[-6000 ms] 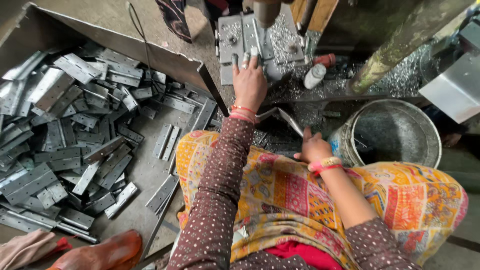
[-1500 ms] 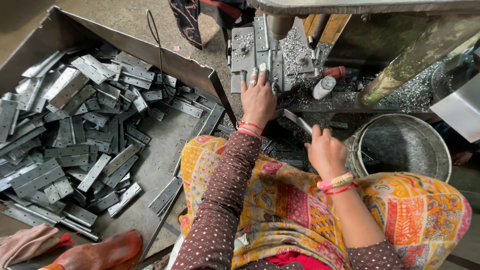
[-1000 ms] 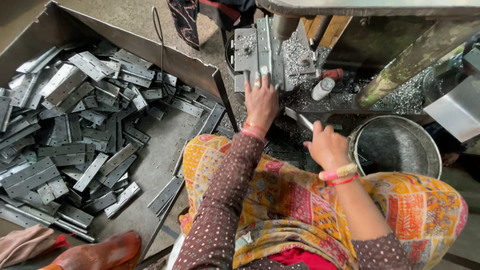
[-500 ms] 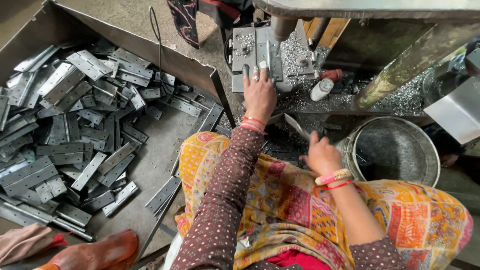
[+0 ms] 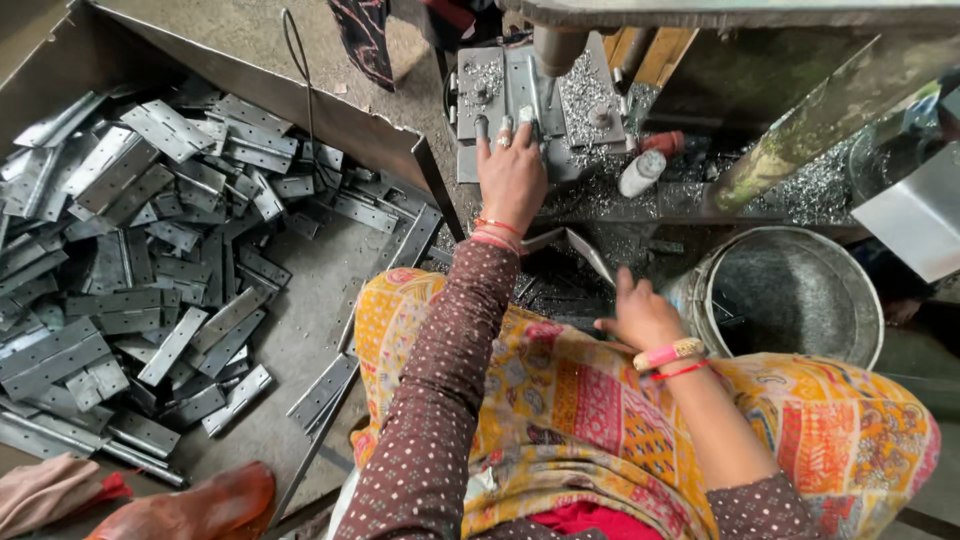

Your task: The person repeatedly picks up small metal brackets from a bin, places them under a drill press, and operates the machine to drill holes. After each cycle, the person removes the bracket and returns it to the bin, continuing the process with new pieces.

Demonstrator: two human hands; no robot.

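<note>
Grey concrete floor (image 5: 250, 30) runs along the top of the view, and below it a large, shallow sheet-metal tray (image 5: 300, 340) fills the left side, heaped with flat grey steel hinge plates (image 5: 130, 250) lying at every angle, some spilling toward the tray's right wall. At the top centre stands a press with a grey steel die block (image 5: 520, 100), its flat face dusted with bright metal shavings, and a round steel ram (image 5: 558, 48) hangs just above it. The person's left hand (image 5: 512, 175) lies palm down on the near part of that die block, fingers spread flat and pointing away, closed on nothing; whether a plate lies under the palm cannot be told. The right hand (image 5: 640, 315) sits lower, near the lap, just beside the rim of a round grey metal bucket (image 5: 790, 295) at the right; its fingers are loosely curled with the thumb raised, and what it holds, if anything, cannot be told. Between the two hands a bent strip of grey steel (image 5: 575, 250) rests on the shavings-strewn ledge. A small white plastic bottle (image 5: 640, 172) lies on its side to the right of the die block. A yellow, orange and pink patterned cloth (image 5: 600, 410) covers the person's lap.
</note>
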